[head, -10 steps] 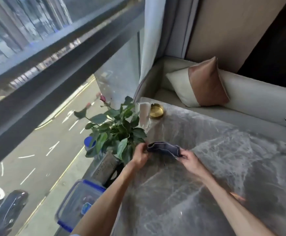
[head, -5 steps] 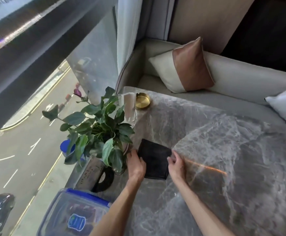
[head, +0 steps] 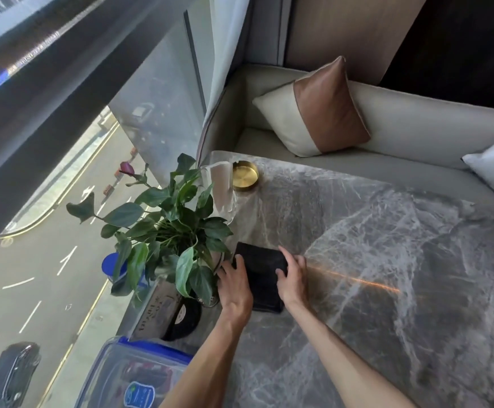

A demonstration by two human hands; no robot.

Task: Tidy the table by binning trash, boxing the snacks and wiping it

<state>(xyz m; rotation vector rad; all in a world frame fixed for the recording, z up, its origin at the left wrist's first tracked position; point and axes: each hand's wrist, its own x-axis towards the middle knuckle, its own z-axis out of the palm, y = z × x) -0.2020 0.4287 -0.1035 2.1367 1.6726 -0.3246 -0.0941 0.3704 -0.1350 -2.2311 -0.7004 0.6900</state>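
A dark folded cloth (head: 262,275) lies flat on the grey marble table (head: 387,260), beside the potted plant. My left hand (head: 235,285) rests on the cloth's left edge with fingers spread. My right hand (head: 292,278) presses on its right edge, fingers curled over the cloth's top corner. A clear plastic box with a blue rim and closed lid (head: 134,375) sits at the table's near left corner; coloured packets show faintly through the lid.
A leafy potted plant (head: 166,228) stands at the table's left edge, with a glass (head: 222,189) and a gold dish (head: 245,175) behind it. A black disc and a labelled box (head: 163,313) lie near the pot. A beige sofa with cushions (head: 313,110) runs behind the table.
The cloth was held up bunched between both hands; it now lies folded flat on the table with both hands on its edges. The camera has tilted down.
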